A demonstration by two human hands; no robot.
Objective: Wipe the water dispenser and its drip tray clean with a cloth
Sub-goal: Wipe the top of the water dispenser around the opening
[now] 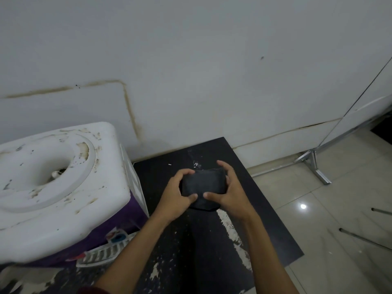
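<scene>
Over the feed I saw a pale grey wall point(212, 60) filling the upper half. It was marked by a brownish stain line point(129, 107) that ran level, then dropped toward the worktop's far-left corner. The worktop point(169, 158) was black, scuffed with white patches point(229, 225) toward its right edge. Past that edge lay glossy beige floor tiles point(339, 198) with one bright spot of reflected light point(303, 206). A metal stand point(314, 164) stood by the wall, and thin dark rods point(360, 238) showed over the tiles at far right.
</scene>
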